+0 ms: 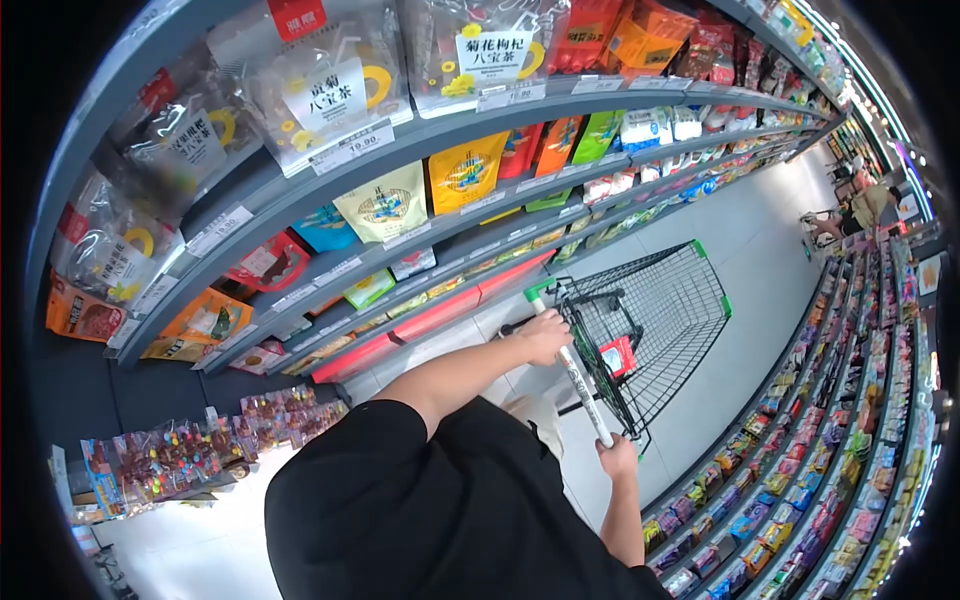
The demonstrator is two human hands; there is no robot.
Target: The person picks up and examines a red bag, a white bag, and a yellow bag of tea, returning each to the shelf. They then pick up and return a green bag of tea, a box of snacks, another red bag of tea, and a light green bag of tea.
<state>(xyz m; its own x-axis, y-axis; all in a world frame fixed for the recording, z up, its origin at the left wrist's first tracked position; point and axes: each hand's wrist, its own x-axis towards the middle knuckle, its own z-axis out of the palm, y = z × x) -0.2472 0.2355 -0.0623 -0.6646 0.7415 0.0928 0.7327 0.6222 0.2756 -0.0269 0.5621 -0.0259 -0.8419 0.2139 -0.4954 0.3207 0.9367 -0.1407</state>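
A shopping cart (668, 325) of dark wire with green corner pieces stands in front of me, tilted in the head view. Its handle is a pale printed bar (584, 394). My left hand (543, 337) is wrapped round the handle's upper end, near a green end cap (538, 290). Round the lower end of the same bar, my right hand (618, 457) is closed. A red panel (617, 356) sits at the near side of the basket, just beyond the handle.
Shelves with bagged goods (330, 90) and price tags line my left. On the right run long shelves of small colourful packets (770, 500). A pale tiled floor (760, 225) lies between them. A person (868, 208) is farther down the aisle. Hanging packets (170, 460) are at lower left.
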